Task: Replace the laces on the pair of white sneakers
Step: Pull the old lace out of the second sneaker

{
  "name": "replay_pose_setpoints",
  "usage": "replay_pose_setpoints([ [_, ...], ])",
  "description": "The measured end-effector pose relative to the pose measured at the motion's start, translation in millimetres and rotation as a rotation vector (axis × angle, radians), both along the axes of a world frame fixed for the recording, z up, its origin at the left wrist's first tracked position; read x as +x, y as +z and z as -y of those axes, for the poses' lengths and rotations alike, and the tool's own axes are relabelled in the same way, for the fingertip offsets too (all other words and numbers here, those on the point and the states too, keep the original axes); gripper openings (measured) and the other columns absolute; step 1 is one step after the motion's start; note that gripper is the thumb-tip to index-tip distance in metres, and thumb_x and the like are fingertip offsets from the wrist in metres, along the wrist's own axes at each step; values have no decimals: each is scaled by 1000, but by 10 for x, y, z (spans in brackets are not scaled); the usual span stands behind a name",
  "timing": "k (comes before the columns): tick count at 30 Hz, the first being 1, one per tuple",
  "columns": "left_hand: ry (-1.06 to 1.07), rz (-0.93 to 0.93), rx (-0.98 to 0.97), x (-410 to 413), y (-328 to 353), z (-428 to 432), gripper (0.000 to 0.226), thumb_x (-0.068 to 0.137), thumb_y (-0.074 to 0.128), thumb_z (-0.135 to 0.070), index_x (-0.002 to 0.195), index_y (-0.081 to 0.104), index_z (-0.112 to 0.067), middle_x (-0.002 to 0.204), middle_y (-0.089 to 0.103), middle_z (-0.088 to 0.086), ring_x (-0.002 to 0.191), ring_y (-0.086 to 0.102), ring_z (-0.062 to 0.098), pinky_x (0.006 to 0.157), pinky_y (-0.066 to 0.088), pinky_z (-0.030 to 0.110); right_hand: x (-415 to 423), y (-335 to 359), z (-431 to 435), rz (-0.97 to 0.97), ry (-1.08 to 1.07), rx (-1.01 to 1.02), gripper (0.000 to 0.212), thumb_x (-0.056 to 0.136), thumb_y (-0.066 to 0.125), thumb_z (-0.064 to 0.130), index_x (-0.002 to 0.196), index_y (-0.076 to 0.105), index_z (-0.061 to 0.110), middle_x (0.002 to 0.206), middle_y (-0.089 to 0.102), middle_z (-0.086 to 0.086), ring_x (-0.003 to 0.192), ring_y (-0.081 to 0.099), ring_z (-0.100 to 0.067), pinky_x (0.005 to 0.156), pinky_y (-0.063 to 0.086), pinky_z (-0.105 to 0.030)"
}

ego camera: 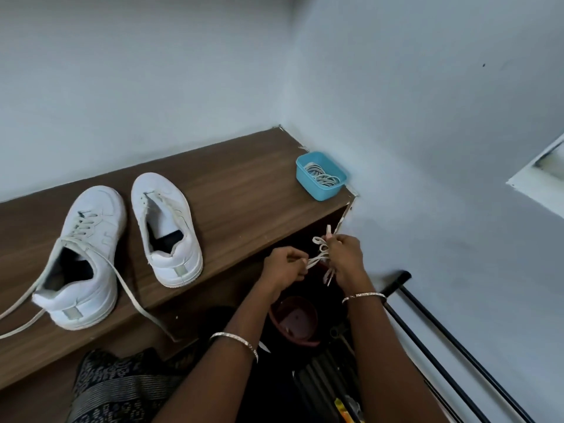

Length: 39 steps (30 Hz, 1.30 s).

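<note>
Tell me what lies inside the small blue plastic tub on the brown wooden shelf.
A loose coil of white laces lies in the blue plastic tub. Its floor beneath them is covered.

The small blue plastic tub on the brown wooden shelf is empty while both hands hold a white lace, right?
Not empty: the head view shows coiled white laces in the small blue plastic tub. It is on the brown wooden shelf, and the left hand and right hand hold a white lace.

There were two white sneakers [91,221] [154,186], one blue tub [317,193], one held lace [319,257], two hands [283,267] [348,257], two bangles [238,338] [364,296] and one wooden shelf [244,184].
</note>
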<state>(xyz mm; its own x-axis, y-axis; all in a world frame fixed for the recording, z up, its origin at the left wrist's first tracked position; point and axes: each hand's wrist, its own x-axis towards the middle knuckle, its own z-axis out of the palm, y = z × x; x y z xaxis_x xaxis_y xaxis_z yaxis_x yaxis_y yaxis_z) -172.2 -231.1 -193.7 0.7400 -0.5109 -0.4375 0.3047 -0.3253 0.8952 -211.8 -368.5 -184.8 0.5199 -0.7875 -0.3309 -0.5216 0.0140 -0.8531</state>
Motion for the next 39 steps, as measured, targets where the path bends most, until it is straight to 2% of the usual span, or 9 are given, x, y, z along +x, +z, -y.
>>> replay_pose_setpoints([
  [6,-233,-77,143,-15,-198,154,38,103,42,-7,140,53,-11,130,60,9,111,56,17,83,52,27,-23,-392,84,-179,80,-78,27,99,59,23,99,76,3,95,74,-20,94,69,-36,78,52,-38],
  [8,-269,-70,156,-5,-196,179,39,103,38,3,138,51,-7,125,58,6,113,52,17,75,50,18,-10,-489,106,-255,139,-75,29,99,60,24,97,75,0,96,73,-21,98,68,-37,76,48,-34],
  [11,-268,0,272,50,-288,209,36,104,43,-5,138,54,-6,135,59,16,125,55,30,93,49,31,5,-593,133,-370,207,-78,37,96,63,32,101,71,-3,96,70,-22,104,66,-39,75,45,-32],
  [17,-199,41,316,88,-357,165,29,103,46,-15,127,63,-12,126,62,13,114,61,27,91,51,31,0,-398,143,-474,124,-153,36,93,63,30,116,65,2,120,65,-23,113,62,-42,90,52,-39],
  [21,-124,94,234,44,-250,99,24,101,50,-15,114,71,-15,116,68,7,105,65,21,94,55,34,38,-234,115,-355,82,-197,34,89,65,36,106,74,8,109,72,-18,105,66,-38,83,51,-35],
  [25,23,175,87,17,26,-124,20,100,53,-11,106,72,-14,101,71,3,85,69,12,85,57,29,190,84,-108,-103,69,-198,27,83,65,41,87,77,17,93,76,-9,96,70,-32,91,56,-40],
  [29,117,247,-16,54,286,-464,20,100,54,-9,93,70,-20,93,72,5,82,71,16,89,59,41,354,313,-434,131,78,-143,32,68,60,54,73,72,24,77,76,2,82,74,-24,87,59,-47],
  [33,255,376,-35,143,548,-983,27,95,59,-10,84,70,-31,82,74,1,82,73,21,84,60,46,450,631,-1057,324,167,-127,18,81,68,35,68,67,23,61,72,7,69,74,-20,82,60,-50],
  [39,589,437,-124,188,884,-1886,20,97,57,-5,89,70,-17,79,74,8,68,73,21,76,62,47,544,882,-1985,425,361,-132,17,87,69,29,71,68,25,62,73,8,66,73,-14,77,61,-47],
])
